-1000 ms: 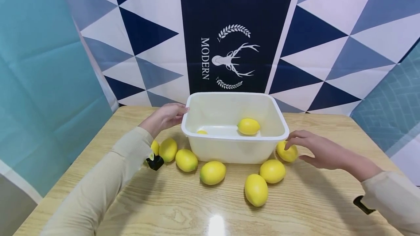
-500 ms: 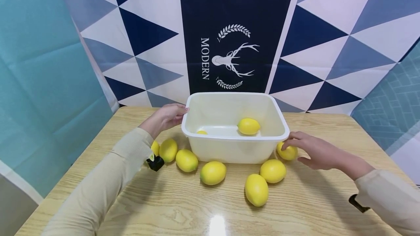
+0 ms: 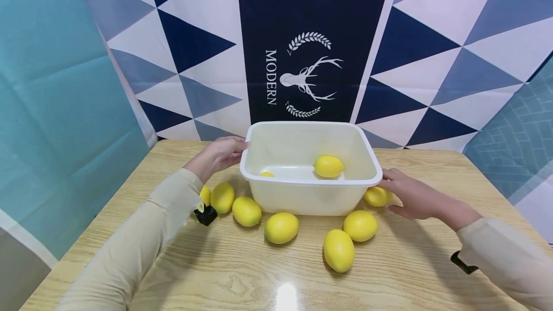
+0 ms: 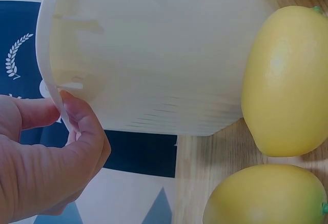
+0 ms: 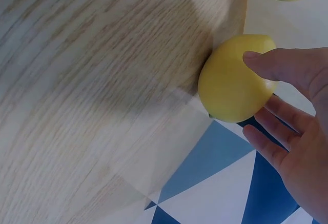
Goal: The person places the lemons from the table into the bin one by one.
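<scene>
A white plastic tub [image 3: 298, 198] stands upright at the back of the wooden table. Its left rim is pinched between the thumb and fingers of my left hand [image 3: 223, 153], plainly seen in the left wrist view [image 4: 56, 167]. My right hand [image 3: 412, 195] is at the tub's right rim, fingers loosely bent; whether it touches the rim I cannot tell. Below that hand lies a lemon [image 3: 376, 197], and in the right wrist view the thumb overlaps this lemon [image 5: 230, 83] while the fingers spread apart. Inside the tub are a lemon [image 3: 328, 166] and a sliver of another [image 3: 267, 174].
In front of the tub lie more lemons: one at centre [image 3: 282, 228], two at right [image 3: 360, 225], and several at left [image 3: 246, 211], partly behind my left sleeve [image 3: 134, 234]. A patterned cloth [image 3: 207, 47] hangs close behind the tub.
My right hand has moved left and slightly up, from beside the right-hand lemon to the tub's right rim. The left hand, tub and lemons stay in place.
</scene>
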{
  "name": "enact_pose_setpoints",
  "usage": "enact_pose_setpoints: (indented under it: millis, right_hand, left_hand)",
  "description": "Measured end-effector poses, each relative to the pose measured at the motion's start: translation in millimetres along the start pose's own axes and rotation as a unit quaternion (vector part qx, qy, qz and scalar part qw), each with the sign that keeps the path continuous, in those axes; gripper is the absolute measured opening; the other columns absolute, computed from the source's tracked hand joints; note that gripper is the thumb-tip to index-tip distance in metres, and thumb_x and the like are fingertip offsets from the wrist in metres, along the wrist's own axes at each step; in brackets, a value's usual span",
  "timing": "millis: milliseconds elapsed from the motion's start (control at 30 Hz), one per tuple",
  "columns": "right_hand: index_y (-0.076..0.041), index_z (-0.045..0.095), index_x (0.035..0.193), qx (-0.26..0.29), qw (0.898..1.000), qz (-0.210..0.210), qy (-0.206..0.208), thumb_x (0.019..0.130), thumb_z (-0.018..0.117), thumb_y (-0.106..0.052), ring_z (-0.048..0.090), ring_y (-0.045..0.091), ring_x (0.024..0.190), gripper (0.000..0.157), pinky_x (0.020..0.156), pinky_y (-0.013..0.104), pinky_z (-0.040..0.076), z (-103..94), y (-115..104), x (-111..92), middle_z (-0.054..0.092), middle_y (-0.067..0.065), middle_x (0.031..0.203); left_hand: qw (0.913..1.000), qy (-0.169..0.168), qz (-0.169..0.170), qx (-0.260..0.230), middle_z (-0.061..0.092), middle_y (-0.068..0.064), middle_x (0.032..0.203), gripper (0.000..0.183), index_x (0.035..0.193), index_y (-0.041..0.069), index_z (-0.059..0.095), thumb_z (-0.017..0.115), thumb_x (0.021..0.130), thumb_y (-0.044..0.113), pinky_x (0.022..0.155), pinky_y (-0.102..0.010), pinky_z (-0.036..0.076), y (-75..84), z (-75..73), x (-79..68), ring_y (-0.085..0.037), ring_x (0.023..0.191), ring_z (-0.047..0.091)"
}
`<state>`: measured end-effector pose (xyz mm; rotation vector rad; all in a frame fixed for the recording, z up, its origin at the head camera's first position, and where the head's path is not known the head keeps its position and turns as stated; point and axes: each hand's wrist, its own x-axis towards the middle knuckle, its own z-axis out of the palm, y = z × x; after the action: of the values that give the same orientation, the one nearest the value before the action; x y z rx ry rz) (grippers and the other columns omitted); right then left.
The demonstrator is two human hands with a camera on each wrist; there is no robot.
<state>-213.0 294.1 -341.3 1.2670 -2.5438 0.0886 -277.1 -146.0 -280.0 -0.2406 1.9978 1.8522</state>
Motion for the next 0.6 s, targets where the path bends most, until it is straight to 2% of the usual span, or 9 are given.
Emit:
enact_pose_setpoints:
  millis: [133, 300, 467, 533, 600]
  right_hand:
    - [-0.012, 0.060, 0.127, -0.003, 1.000, -0.010, 0.012, 0.051, 0.092, -0.001, 0.058, 0.024, 0.102, 0.084, 0.082, 0.046, 0.054, 5.1, 3, 1, 0.063, 0.010, 0.122]
    - [-0.012, 0.061, 0.123, -0.021, 0.999, -0.023, 0.031, 0.048, 0.092, -0.001, 0.055, 0.020, 0.096, 0.082, 0.078, 0.041, 0.052, 11.2, 6, 1, 0.064, 0.006, 0.114]
    - [-0.010, 0.061, 0.120, -0.023, 0.999, -0.021, 0.034, 0.047, 0.089, 0.003, 0.055, 0.023, 0.095, 0.079, 0.078, 0.043, 0.051, 13.9, 7, 1, 0.065, 0.007, 0.112]
    - [-0.008, 0.062, 0.120, -0.021, 0.999, -0.011, 0.029, 0.050, 0.088, 0.005, 0.055, 0.024, 0.094, 0.076, 0.078, 0.044, 0.051, 13.9, 7, 1, 0.065, 0.008, 0.111]
    - [-0.008, 0.062, 0.120, -0.022, 1.000, 0.001, 0.020, 0.053, 0.087, 0.005, 0.056, 0.023, 0.095, 0.073, 0.079, 0.044, 0.052, 13.9, 6, 2, 0.066, 0.008, 0.111]
  left_hand:
    - [1.0000, 0.004, -0.003, -0.006, 0.051, -0.006, 0.117, 0.042, 0.142, 0.001, 0.042, 0.049, 0.102, 0.013, 0.113, -0.031, 0.044, 1.0, 0.5, -0.9, -0.018, 0.106, 0.052]
    - [1.0000, 0.000, -0.003, -0.008, 0.051, -0.008, 0.122, 0.043, 0.143, 0.000, 0.041, 0.048, 0.103, 0.012, 0.113, -0.031, 0.044, 0.1, 1.6, -2.0, -0.019, 0.109, 0.052]
    - [1.0000, 0.000, 0.005, -0.002, 0.052, -0.006, 0.117, 0.043, 0.143, -0.001, 0.042, 0.048, 0.102, 0.012, 0.093, -0.021, 0.052, -0.1, 2.2, -3.0, -0.016, 0.102, 0.053]
    - [1.0000, -0.002, 0.008, -0.001, 0.052, -0.006, 0.116, 0.043, 0.143, -0.002, 0.042, 0.048, 0.102, 0.011, 0.085, -0.017, 0.052, -0.1, 2.4, -3.4, -0.015, 0.100, 0.053]
    - [0.9999, -0.003, 0.010, 0.000, 0.053, -0.005, 0.115, 0.043, 0.143, -0.002, 0.042, 0.048, 0.102, 0.011, 0.082, -0.016, 0.053, -0.2, 2.6, -3.6, -0.014, 0.099, 0.054]
